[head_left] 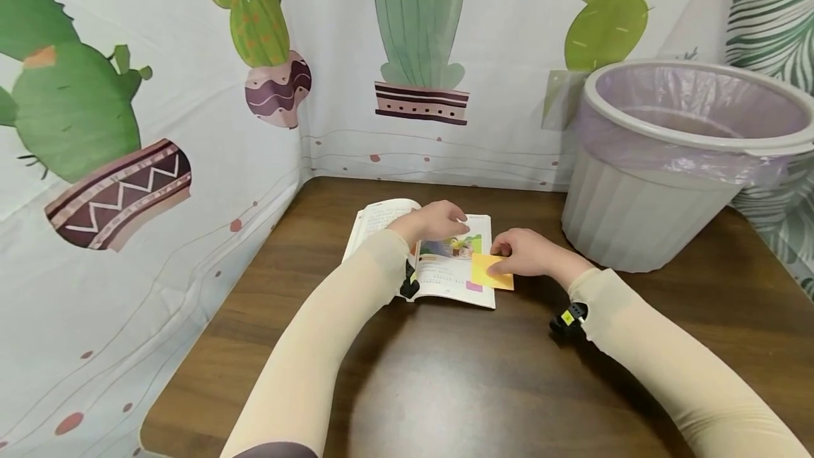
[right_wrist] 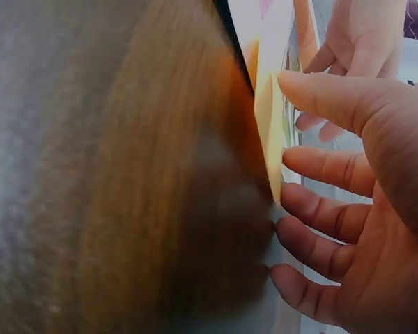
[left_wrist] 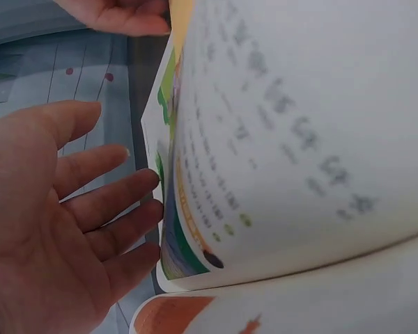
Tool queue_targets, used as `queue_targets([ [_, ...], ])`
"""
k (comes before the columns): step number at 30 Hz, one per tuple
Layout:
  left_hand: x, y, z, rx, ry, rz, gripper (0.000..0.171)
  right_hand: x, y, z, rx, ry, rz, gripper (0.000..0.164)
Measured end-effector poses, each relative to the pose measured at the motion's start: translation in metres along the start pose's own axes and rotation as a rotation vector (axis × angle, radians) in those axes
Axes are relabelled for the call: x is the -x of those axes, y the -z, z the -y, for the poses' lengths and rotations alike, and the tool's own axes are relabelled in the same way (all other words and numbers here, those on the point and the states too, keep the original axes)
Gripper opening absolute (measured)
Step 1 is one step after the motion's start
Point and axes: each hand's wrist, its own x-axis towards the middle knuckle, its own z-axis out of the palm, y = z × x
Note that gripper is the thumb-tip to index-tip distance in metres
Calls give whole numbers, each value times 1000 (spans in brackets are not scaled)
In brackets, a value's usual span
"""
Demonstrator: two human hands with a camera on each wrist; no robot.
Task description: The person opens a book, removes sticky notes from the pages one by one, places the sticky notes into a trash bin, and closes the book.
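An illustrated book [head_left: 445, 287] lies open on the table, printed with text and a coloured picture. At its right page edge is a yellow sticky note [head_left: 481, 278], partly sticking out past the page. My right hand [head_left: 533, 253] rests at this note; the thumb [right_wrist: 313, 90] touches it and the other fingertips are spread along the page edge. Over the upper part of the right page is my left hand [head_left: 437, 220]. In the left wrist view its fingers [left_wrist: 125, 188] are loosely extended beside the page, holding nothing.
A large grey bin [head_left: 626, 210] with a translucent purple liner stands at the right back of the brown wooden table [head_left: 267, 316]. Behind hangs a white cloth [head_left: 343, 55] printed with cacti, which also runs along the left side.
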Motion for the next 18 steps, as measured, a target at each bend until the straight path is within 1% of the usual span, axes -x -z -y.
queue_targets([
  [1,0,0,0,2,3,2,51,1,0,0,-6,-14,-4,37],
  [6,0,-2,1,-1,19,2,51,4,-2,0,-25,-29,-30,33],
  [10,1,-3,0,-8,16,-2,49,3,-5,-1,-15,-50,-61,30],
  [14,2,-3,0,-16,7,6,47,3,-7,1,38,-41,-91,22],
  [18,2,-2,1,-36,16,8,42,5,-8,7,129,-6,-116,18],
])
